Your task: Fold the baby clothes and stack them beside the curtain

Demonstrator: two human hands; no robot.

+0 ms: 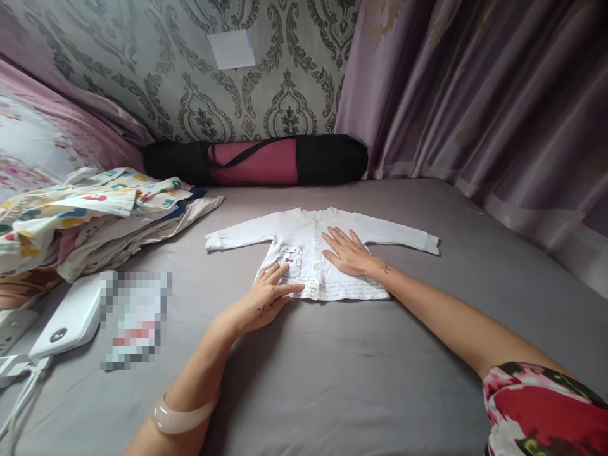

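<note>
A small white long-sleeved top (304,225) lies flat on the grey sheet (361,373), its sleeves spread to both sides. It has buttons down the front, a bear drawing at the left and printed lettering near the hem. My left hand (272,292) rests on its lower left part with the fingers apart, just below the bear. On the right half of the chest, my right hand (348,252) lies palm down, fingers spread. Neither hand grips the cloth.
Piled clothes (95,221) sit at the left. Nearer are a white power bank (71,316) with cables and a blurred packet (135,320). A black and red rolled bag (256,161) lies along the wall. Purple curtains (456,95) hang at the right.
</note>
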